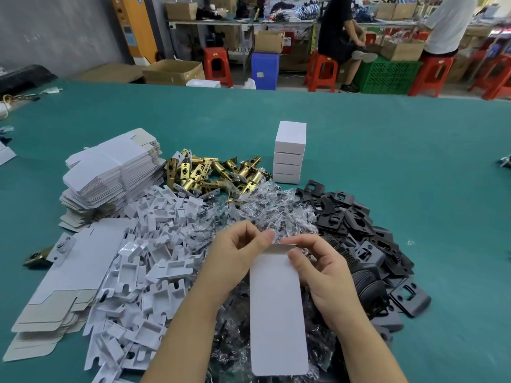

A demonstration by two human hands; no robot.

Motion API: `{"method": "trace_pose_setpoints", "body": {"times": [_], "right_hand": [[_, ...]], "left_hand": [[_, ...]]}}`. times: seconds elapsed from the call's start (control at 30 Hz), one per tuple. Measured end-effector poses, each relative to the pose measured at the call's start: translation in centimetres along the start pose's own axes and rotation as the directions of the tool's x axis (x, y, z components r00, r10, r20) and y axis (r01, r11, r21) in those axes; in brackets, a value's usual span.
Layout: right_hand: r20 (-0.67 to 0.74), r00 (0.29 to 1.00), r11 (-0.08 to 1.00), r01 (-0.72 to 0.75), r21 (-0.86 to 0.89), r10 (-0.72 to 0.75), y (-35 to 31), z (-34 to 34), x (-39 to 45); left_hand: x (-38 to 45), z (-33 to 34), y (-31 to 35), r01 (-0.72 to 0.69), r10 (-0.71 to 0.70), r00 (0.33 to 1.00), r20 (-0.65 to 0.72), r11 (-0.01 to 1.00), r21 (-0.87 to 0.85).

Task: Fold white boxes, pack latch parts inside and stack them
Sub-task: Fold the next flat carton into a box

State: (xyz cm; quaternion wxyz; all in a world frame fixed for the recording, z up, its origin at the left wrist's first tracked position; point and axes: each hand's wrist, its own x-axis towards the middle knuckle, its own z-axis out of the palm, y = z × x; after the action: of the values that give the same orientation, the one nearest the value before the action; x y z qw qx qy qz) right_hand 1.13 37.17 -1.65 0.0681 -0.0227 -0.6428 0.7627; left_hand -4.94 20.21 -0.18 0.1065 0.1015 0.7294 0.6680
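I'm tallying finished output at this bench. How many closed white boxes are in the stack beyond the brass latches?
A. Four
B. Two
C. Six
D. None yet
A: the stack of closed white boxes shows four tiers, standing on the green table just right of the brass latches.

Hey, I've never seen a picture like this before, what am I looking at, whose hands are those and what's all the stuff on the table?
There is no machine here. One camera sits on a worker's head and looks down at their own hands. The left hand and right hand pinch the top end of a flat white box, not yet folded. On the green table lie stacks of flat boxes, a heap of brass latches, white plastic pieces, small clear bags, black metal plates and a stack of finished boxes.
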Motion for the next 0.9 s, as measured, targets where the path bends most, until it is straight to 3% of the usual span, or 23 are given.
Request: {"method": "trace_pose_setpoints", "body": {"times": [0.2,0.37,0.47,0.53,0.9], "right_hand": [[-0.022,0.999,1.0,0.025,0.002,-0.025,0.2,0.0,0.1],[-0.026,0.999,0.998,-0.023,0.061,0.025,0.3,-0.5,0.4],[0.101,0.984,0.983,-0.157,0.092,0.148,0.2,-0.6,0.4],[0.154,0.977,0.981,-0.165,0.102,0.149,0.0,-0.5,0.3],[0.22,0.955,0.972,-0.22,0.083,0.198,-0.2,-1.0,0.2]], "left_hand": [[0.1,-0.3,0.1,0.033,-0.038,0.994,0.105,0.998,0.056],[-0.1,0.0,0.2,-0.034,0.034,0.999,0.01,0.999,-0.024],[-0.2,-0.3,0.3,-0.06,0.053,0.996,-0.073,0.993,-0.099],[-0.2,-0.5,0.3,-0.064,0.055,0.995,-0.082,0.992,-0.109],[-0.3,-1.4,0.9,0.065,-0.04,0.977,0.207,0.991,-0.116]]}}
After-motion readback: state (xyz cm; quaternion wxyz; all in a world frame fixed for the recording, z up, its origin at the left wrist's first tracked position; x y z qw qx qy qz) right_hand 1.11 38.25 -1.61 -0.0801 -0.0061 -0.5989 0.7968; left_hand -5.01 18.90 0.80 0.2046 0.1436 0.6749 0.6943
